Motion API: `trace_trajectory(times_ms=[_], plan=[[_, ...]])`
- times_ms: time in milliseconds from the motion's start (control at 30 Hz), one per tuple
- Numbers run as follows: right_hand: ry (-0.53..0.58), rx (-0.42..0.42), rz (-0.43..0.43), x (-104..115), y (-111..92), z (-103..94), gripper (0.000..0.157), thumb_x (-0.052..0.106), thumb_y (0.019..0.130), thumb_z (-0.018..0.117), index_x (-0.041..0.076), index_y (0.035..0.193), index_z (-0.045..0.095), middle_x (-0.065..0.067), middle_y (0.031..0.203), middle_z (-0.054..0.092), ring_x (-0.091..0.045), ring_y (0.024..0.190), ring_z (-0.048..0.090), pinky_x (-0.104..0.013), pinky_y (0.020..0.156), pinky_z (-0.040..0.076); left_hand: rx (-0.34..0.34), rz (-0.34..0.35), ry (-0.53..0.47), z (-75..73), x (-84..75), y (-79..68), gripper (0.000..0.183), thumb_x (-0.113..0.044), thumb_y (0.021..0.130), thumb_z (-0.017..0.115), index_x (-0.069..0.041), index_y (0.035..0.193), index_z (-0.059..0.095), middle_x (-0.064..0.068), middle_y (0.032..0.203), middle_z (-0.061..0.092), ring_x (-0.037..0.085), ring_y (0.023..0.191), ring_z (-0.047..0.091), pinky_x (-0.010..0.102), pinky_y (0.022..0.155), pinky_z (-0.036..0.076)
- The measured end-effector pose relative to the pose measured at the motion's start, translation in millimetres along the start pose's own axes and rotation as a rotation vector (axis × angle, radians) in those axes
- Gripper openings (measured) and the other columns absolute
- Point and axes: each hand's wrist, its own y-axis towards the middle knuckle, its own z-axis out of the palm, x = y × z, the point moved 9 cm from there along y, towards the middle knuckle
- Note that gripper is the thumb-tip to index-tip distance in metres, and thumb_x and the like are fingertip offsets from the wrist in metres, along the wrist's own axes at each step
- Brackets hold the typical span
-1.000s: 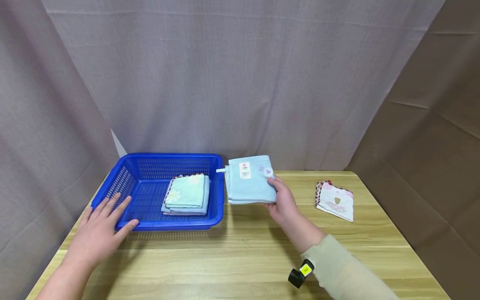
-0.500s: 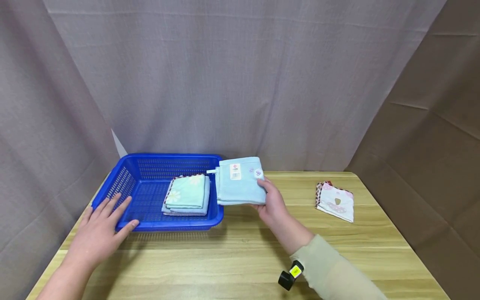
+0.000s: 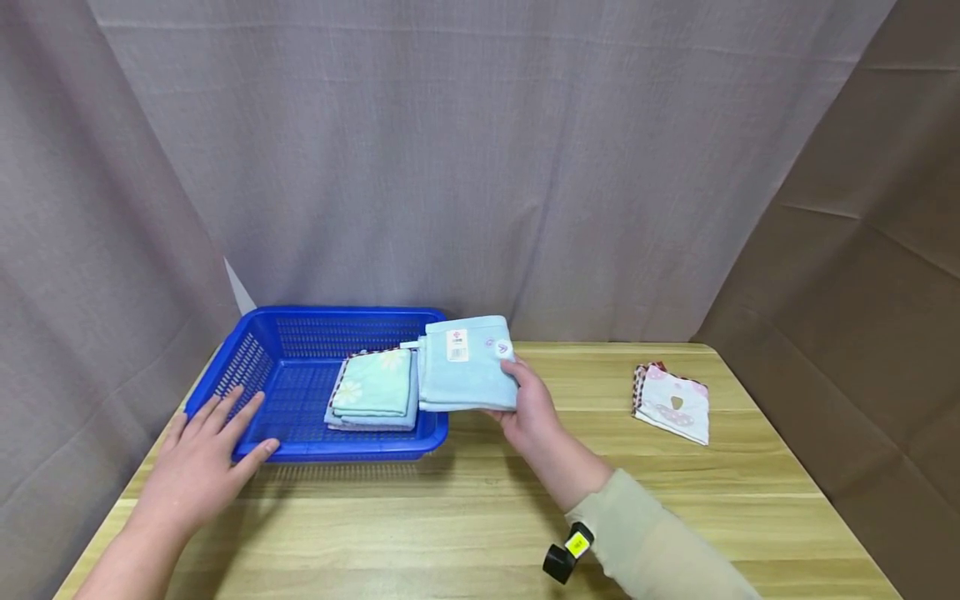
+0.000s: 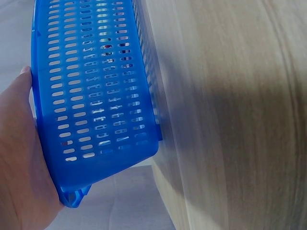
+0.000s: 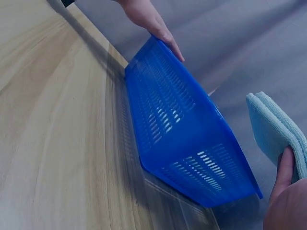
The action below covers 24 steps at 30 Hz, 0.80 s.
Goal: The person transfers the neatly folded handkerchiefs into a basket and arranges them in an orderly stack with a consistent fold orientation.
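Observation:
My right hand [image 3: 528,408] pinches the right edge of a folded light blue towel [image 3: 468,375], thumb on top. The towel bears a white paper label and hangs over the right rim of a blue plastic basket [image 3: 300,454]; in the right wrist view the folded towel [image 5: 273,124] is held above the rim. Inside the basket, at its right side, lies a stack of folded towels with a mint green flowered towel [image 3: 371,383] on top. With fingers spread, my left hand [image 3: 198,467] rests on the basket's front left corner.
A folded white cloth [image 3: 675,404] with pink patterns and a checked edge lies at the right of the wooden table [image 3: 480,517]. A grey curtain [image 3: 480,167] hangs behind the table, and a brown covering [image 3: 862,333] stands along its right side.
My right hand has carried the light blue towel leftward, from beside the basket to over its right rim. The left hand has stayed in place on the basket.

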Motion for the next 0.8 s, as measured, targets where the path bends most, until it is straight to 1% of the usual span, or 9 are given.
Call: trace_trajectory(times_ms=[200, 333, 467, 600, 800], plan=[[0.008, -0.002, -0.005, -4.2, 0.4, 6.4, 0.049, 0.022, 0.102, 0.044, 0.014, 0.151, 0.037, -0.014, 0.125, 0.062, -0.022, 0.099, 0.068, -0.038, 0.081, 0.057, -0.002, 0.001, -0.004, 0.2, -0.3, 0.0, 0.071, -0.056, 0.097, 0.053, -0.014, 0.153, 0.039, 0.025, 0.153, 0.035, 0.051, 0.137, 0.029, 0.069, 0.113, 0.006], [0.005, -0.015, 0.001, -7.8, 0.6, 11.5, 0.050, 0.022, 0.102, 0.045, 0.014, 0.151, 0.037, -0.015, 0.126, 0.061, -0.023, 0.099, 0.068, -0.040, 0.082, 0.057, -0.003, -0.001, -0.001, 0.5, 0.1, 0.0, 0.071, -0.056, 0.097, 0.053, -0.014, 0.153, 0.039, 0.025, 0.153, 0.035, 0.051, 0.137, 0.029, 0.069, 0.113, 0.006], [0.000, -0.026, 0.014, -11.2, -0.4, 16.7, 0.051, 0.022, 0.101, 0.045, 0.014, 0.151, 0.037, -0.016, 0.127, 0.061, -0.023, 0.098, 0.068, -0.039, 0.079, 0.057, -0.004, 0.001, 0.002, 0.8, 0.3, -0.2, 0.071, -0.055, 0.097, 0.054, -0.013, 0.152, 0.039, 0.025, 0.153, 0.035, 0.051, 0.137, 0.029, 0.069, 0.113, 0.007], [-0.002, -0.027, 0.018, -12.8, -1.2, 21.7, 0.051, 0.022, 0.101, 0.045, 0.015, 0.151, 0.038, -0.016, 0.128, 0.061, -0.023, 0.099, 0.067, -0.039, 0.080, 0.056, -0.011, 0.003, 0.002, 0.8, 0.4, 0.2, 0.071, -0.055, 0.097, 0.054, -0.014, 0.152, 0.039, 0.026, 0.152, 0.036, 0.051, 0.137, 0.029, 0.070, 0.112, 0.008], [-0.005, -0.002, 0.019, -15.2, -1.3, 30.3, 0.050, 0.021, 0.101, 0.045, 0.014, 0.151, 0.039, -0.017, 0.130, 0.061, -0.023, 0.101, 0.067, -0.041, 0.082, 0.055, -0.012, 0.003, 0.003, 0.6, 0.1, -0.1, 0.071, -0.055, 0.097, 0.054, -0.014, 0.153, 0.038, 0.027, 0.152, 0.036, 0.051, 0.136, 0.030, 0.070, 0.112, 0.008]])
